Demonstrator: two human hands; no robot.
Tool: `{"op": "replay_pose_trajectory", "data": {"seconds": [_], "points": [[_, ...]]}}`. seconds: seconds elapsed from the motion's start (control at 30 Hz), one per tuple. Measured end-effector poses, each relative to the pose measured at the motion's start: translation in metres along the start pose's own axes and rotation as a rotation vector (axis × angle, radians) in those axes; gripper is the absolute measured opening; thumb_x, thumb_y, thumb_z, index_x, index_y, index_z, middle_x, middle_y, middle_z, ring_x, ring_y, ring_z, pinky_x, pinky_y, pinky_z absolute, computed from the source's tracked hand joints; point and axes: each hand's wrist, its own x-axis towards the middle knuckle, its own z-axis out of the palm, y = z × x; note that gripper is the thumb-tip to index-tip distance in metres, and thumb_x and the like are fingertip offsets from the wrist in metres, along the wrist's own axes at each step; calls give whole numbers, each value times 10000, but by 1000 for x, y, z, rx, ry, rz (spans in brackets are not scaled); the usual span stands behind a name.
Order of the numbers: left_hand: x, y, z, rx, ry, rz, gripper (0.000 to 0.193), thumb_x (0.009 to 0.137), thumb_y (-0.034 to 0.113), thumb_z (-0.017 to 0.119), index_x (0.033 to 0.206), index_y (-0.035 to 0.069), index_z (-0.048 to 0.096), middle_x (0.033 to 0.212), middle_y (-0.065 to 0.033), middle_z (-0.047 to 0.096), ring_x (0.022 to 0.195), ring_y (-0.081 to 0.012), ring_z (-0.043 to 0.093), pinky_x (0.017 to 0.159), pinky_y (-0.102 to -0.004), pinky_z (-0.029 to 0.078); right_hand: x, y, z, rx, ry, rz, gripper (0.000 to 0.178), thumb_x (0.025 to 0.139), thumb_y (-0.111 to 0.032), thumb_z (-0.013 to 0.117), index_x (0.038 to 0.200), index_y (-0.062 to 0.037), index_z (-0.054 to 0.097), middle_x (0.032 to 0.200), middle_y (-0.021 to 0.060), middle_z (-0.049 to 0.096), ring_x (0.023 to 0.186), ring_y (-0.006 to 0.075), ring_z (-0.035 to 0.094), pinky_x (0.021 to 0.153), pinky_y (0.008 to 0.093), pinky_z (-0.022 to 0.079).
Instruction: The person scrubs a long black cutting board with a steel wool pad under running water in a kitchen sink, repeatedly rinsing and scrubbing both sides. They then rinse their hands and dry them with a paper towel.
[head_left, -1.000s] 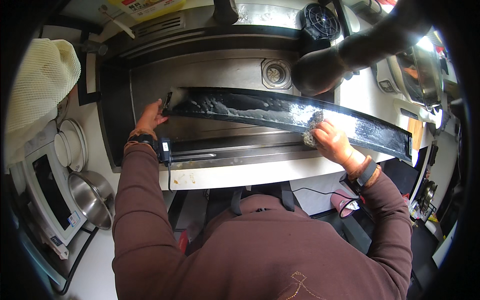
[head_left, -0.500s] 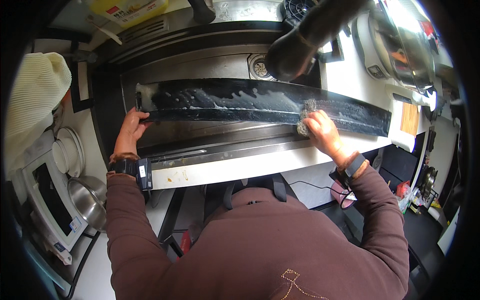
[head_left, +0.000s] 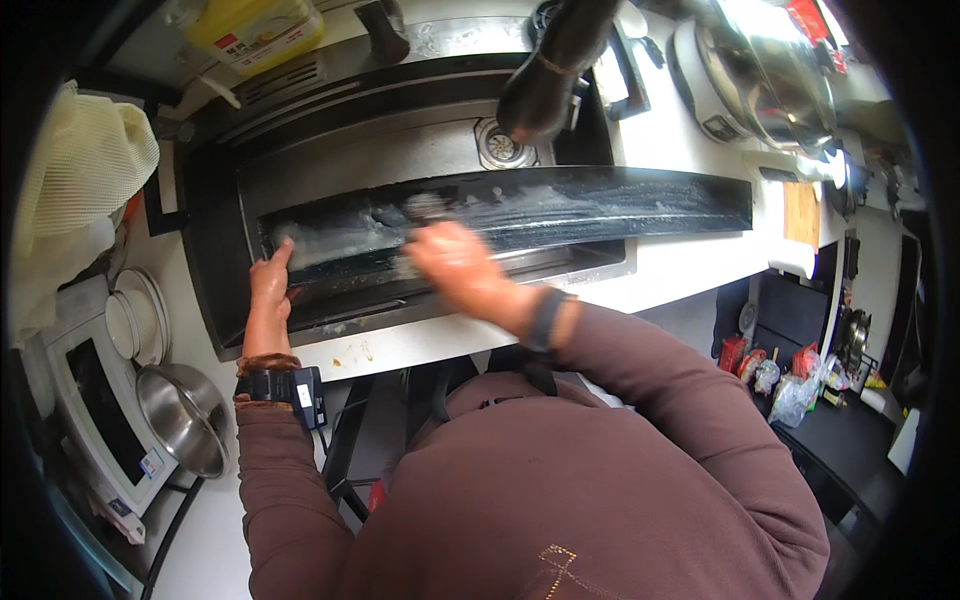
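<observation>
A long black panel (head_left: 620, 205) with streaks of white suds lies slanting across the sink (head_left: 350, 155), its right end over the white counter. My left hand (head_left: 270, 280) grips its left end, thumb on top and fingers at the near edge. In my right hand (head_left: 450, 258), smeared by motion, is a steel wool scrubber (head_left: 428, 207), pressed on the sudsy left part of the panel. The fingers of the right hand are partly blurred.
A dark faucet (head_left: 535, 95) hangs above the drain (head_left: 503, 145). Behind the sink stands a yellow jug (head_left: 265, 35). A cooker (head_left: 765, 85) is at the right back; a metal bowl (head_left: 182, 420) and stacked plates (head_left: 145, 315) sit at left.
My right hand has swept the scrubber left along the panel, from its right part toward the left end. The left hand keeps its hold there. The whole view has shifted slightly.
</observation>
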Motion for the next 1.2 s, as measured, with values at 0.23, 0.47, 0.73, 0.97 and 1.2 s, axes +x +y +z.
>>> {"op": "replay_pose_trajectory", "data": {"seconds": [0.23, 0.47, 0.73, 0.97, 1.2], "points": [[10, -4, -6, 110, 12, -27, 359, 842, 364, 720, 1013, 78, 586, 906, -44, 633, 780, -188, 603, 567, -342, 488, 17, -1, -3, -116, -248, -57, 111, 745, -65, 619, 854, -80, 605, 896, 103, 580, 872, 287, 565, 794, 382, 479], [20, -3, -8, 72, 46, -4, 332, 862, 329, 699, 1011, 62, 570, 887, -66, 619, 745, -198, 605, 544, -335, 508, -63, 74, -55, -593, -93, 35, 215, 736, -48, 597, 950, -33, 603, 932, 98, 566, 899, 268, 550, 828, 360, 486], [-1, -6, 6, 52, -81, 12, 214, 905, 232, 647, 973, 31, 621, 845, -75, 644, 672, -197, 630, 464, -320, 526, 82, -47, 56, -168, -195, -255, 284, 768, -96, 592, 1047, -48, 614, 1000, 90, 572, 926, 272, 562, 828, 383, 496], [9, -23, 6, 193, 52, 242, 214, 867, 143, 670, 994, -22, 620, 879, -137, 677, 772, -261, 665, 630, -388, 540, -1, 27, -43, -186, -166, 311, 657, 807, -357, 701, 1345, -51, 480, 1394, 203, 447, 1317, 366, 398, 1113, 438, 331], [3, -33, -6, 237, 48, 527, 343, 732, 32, 707, 1053, -21, 599, 939, -161, 693, 897, -282, 676, 815, -365, 501, 5, 73, -73, -471, 251, 227, 433, 773, -142, 678, 1190, -68, 587, 1190, 188, 584, 1043, 382, 570, 898, 429, 478]]}}
